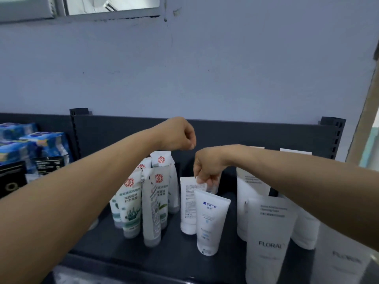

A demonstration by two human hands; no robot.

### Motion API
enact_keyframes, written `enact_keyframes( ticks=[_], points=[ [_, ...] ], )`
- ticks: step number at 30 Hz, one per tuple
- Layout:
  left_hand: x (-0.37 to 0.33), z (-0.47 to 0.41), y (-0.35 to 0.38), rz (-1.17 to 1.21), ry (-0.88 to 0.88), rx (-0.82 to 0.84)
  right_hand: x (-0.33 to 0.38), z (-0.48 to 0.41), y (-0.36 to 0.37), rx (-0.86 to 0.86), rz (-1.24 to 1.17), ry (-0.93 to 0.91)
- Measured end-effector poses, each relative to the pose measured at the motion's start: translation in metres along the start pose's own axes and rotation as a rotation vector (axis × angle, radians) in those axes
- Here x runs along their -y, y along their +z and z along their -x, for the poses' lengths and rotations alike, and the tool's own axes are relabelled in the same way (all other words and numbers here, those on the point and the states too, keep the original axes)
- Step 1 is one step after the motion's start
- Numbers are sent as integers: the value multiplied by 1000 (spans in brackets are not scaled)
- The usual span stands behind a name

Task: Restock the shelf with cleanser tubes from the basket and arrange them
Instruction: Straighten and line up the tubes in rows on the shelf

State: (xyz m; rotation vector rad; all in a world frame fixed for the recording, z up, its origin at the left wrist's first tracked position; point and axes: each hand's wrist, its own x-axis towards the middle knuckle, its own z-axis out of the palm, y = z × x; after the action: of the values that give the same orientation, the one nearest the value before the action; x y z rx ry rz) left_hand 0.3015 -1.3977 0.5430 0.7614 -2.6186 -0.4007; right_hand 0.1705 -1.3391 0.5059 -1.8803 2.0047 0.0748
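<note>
**Head view, sole entry.**

**Hands.** We log the right hand (207, 169) reaching down over the middle of the shelf (178, 251). Its fingertips pinch the crimped top edge of a white tube (189, 203), which stands cap-down with its printed back toward us. The left hand (176, 134) hovers above the green-print tubes (131, 206), curled into a fist. We see nothing in it.

**Hazards, as we judge them.**
- The pinched tube stands against a blue-lettered tube (212, 222) just in front. Turning or shifting it could nudge that one over toward the shelf edge.
- The green-print tubes are crowded and some lean, so a brush from the left forearm could topple several together.
- All the tubes stand on narrow caps, so they look easy to tip.

**Containers.**
- The shelf holds three groups: green-print tubes to our left, the white tubes in the middle, and tall white tubes (268, 238) to our right. The nearest of the tall ones is at the front edge.
- The neighbouring bay on our left holds blue packs (41, 144) and black boxes (12, 181).
- The basket is not in view, so we cannot list what it has in it.
</note>
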Motion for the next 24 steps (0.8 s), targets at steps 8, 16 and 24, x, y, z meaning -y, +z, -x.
enact_keyframes(
  ticks=[8,16,24],
  points=[
    [-24,21,21,14,15,364,-17,-6,-9,-9,-23,137],
    [-21,27,46,-94,-13,446,-24,2,-12,-3,-116,123],
    [-16,35,40,-11,-86,469,-16,0,-8,-54,16,128]
  ],
)
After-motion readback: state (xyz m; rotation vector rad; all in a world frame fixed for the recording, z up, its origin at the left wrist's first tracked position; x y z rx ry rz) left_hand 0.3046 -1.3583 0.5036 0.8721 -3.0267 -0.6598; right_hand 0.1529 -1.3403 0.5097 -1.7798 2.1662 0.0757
